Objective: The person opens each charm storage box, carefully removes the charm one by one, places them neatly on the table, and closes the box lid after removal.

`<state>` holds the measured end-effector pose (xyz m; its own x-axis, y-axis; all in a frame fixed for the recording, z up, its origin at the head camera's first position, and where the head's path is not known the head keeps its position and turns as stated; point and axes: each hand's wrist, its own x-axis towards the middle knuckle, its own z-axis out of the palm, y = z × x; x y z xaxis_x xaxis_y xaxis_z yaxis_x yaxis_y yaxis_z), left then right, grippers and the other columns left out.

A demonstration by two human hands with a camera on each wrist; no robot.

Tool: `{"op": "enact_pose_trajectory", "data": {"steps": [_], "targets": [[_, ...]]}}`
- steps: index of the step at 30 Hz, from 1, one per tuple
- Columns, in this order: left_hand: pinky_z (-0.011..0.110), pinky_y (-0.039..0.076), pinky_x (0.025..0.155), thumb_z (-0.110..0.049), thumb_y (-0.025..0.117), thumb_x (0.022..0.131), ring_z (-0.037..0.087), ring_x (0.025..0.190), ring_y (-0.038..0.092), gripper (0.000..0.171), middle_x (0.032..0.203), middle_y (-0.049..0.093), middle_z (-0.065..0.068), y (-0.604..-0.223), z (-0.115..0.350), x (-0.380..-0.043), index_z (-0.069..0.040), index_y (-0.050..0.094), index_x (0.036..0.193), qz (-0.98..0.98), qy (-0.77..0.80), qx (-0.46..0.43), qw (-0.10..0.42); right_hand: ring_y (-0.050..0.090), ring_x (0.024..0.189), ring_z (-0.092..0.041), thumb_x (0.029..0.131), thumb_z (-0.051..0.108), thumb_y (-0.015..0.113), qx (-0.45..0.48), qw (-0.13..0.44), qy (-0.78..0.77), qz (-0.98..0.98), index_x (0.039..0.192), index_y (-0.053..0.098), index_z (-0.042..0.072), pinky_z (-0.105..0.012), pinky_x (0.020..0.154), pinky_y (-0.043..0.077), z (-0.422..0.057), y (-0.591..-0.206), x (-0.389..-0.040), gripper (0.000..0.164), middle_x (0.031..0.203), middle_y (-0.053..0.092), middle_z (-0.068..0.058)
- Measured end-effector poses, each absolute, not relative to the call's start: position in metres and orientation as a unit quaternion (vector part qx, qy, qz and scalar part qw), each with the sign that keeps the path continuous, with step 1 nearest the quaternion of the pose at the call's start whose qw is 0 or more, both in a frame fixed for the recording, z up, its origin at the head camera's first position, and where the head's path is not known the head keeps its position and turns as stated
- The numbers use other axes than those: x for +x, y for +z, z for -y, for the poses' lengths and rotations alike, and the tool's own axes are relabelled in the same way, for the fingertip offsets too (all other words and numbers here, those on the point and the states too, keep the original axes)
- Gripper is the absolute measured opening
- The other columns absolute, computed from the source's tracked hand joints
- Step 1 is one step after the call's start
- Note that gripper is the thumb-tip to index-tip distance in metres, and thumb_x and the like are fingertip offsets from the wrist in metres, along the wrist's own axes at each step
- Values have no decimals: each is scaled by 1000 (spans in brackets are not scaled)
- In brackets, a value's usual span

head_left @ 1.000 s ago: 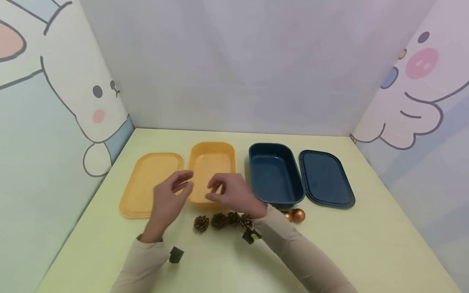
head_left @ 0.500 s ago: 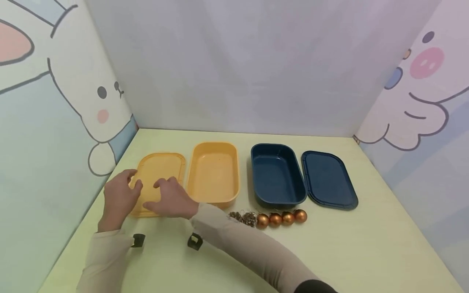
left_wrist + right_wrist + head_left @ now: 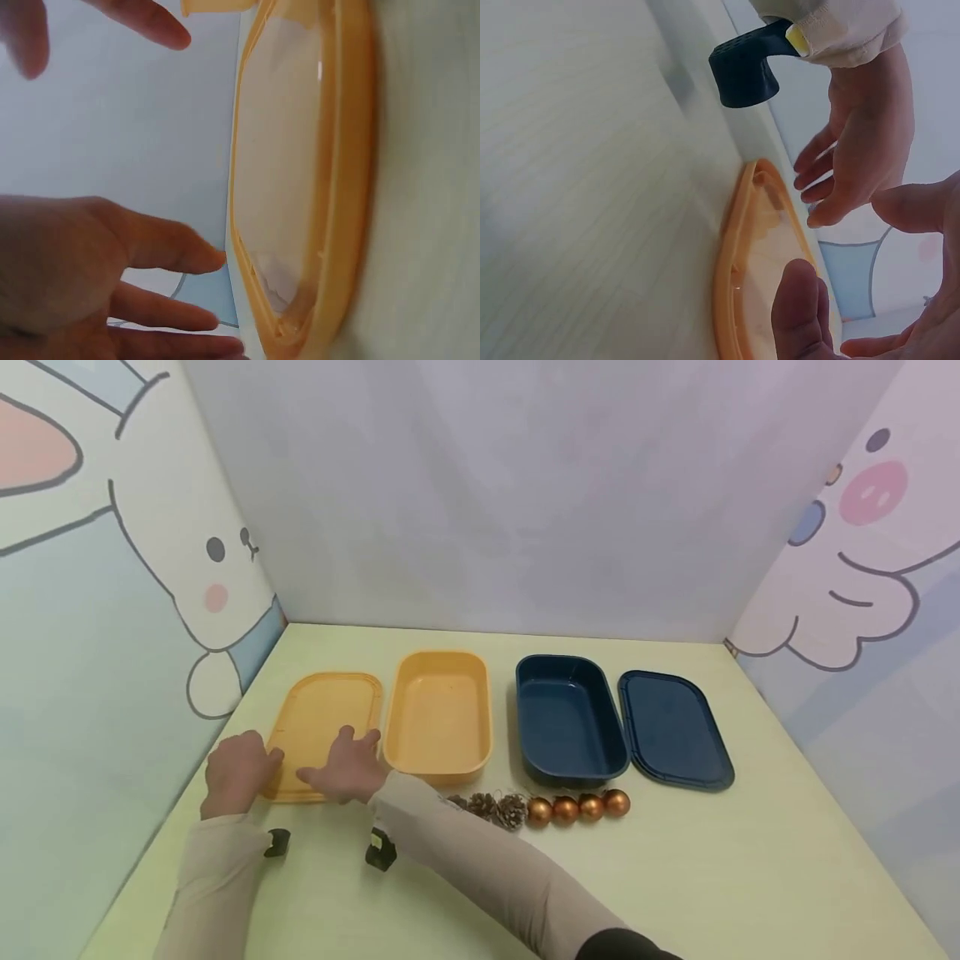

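A flat yellow lid (image 3: 330, 706) with a raised rim lies at the left of the table. My left hand (image 3: 238, 772) is at its near left corner; in the left wrist view that hand's fingers (image 3: 169, 244) are extended, with a gap between them and the lid. Over the lid's near right part is my right hand (image 3: 347, 768), thumb and fingers spread apart. The right wrist view has both hands above the lid, neither holding anything. To the right of the lid stands an uncovered yellow box (image 3: 438, 768).
A navy box (image 3: 573, 774) and its flat navy lid (image 3: 677, 727) stand further right. In front of the boxes runs a row of pine cones (image 3: 512, 811) and copper baubles (image 3: 566, 811), partly behind my right sleeve (image 3: 480, 852). Walls enclose the table's back and sides.
Both hands have travelled left from the yellow box to the yellow lid. In the last half second they have moved only slightly. The lids and boxes stay in place.
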<state>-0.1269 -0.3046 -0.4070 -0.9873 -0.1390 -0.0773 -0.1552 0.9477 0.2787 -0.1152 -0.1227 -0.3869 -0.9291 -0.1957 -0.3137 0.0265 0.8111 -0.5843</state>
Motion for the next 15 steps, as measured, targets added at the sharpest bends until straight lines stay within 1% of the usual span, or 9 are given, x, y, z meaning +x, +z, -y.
{"op": "enact_pose_trajectory", "data": {"steps": [3, 5, 6, 11, 14, 15], "targets": [[38, 45, 48, -27, 50, 93, 30, 63, 53, 33, 67, 56, 14, -411, 306, -129, -2, 52, 71, -982, 150, -86, 77, 66, 76, -17, 85, 62, 68, -30, 198, -316, -927, 142, 41, 13, -29, 52, 49, 122, -391, -116, 80, 140, 43, -17], [38, 46, 49, -27, 50, 92, 30, 64, 54, 33, 68, 56, 15, -413, 305, -129, -2, 52, 71, -981, 151, -88, 88, 66, 64, -16, 86, 61, 69, -25, 205, -332, -921, 140, 41, 12, -30, 51, 49, 121, -393, -117, 78, 138, 43, -18], [39, 46, 48, -27, 50, 92, 31, 64, 54, 33, 68, 56, 15, -413, 304, -129, -2, 52, 71, -981, 150, -86, 85, 64, 59, -16, 86, 61, 69, -22, 206, -340, -917, 138, 41, 12, -30, 50, 49, 121, -393, -118, 77, 136, 44, -18], [40, 46, 49, -26, 51, 93, 30, 62, 53, 34, 66, 55, 15, -413, 302, -129, 0, 53, 70, -985, 150, -70, 55, 57, 61, -16, 86, 61, 68, -19, 201, -358, -912, 132, 43, 9, -29, 52, 45, 118, -391, -120, 74, 127, 47, -20], [37, 44, 49, -26, 50, 93, 28, 62, 52, 35, 65, 54, 13, -413, 303, -129, -1, 52, 70, -984, 154, -72, 49, 58, 61, -17, 86, 60, 68, -13, 205, -371, -905, 132, 42, 10, -29, 56, 46, 118, -389, -119, 73, 124, 47, -19], [37, 44, 49, -27, 50, 93, 28, 62, 52, 35, 65, 53, 13, -413, 304, -128, -1, 52, 70, -984, 155, -75, 46, 59, 61, -18, 86, 60, 69, -10, 206, -378, -903, 134, 42, 10, -30, 57, 46, 119, -388, -119, 74, 124, 47, -19]]}}
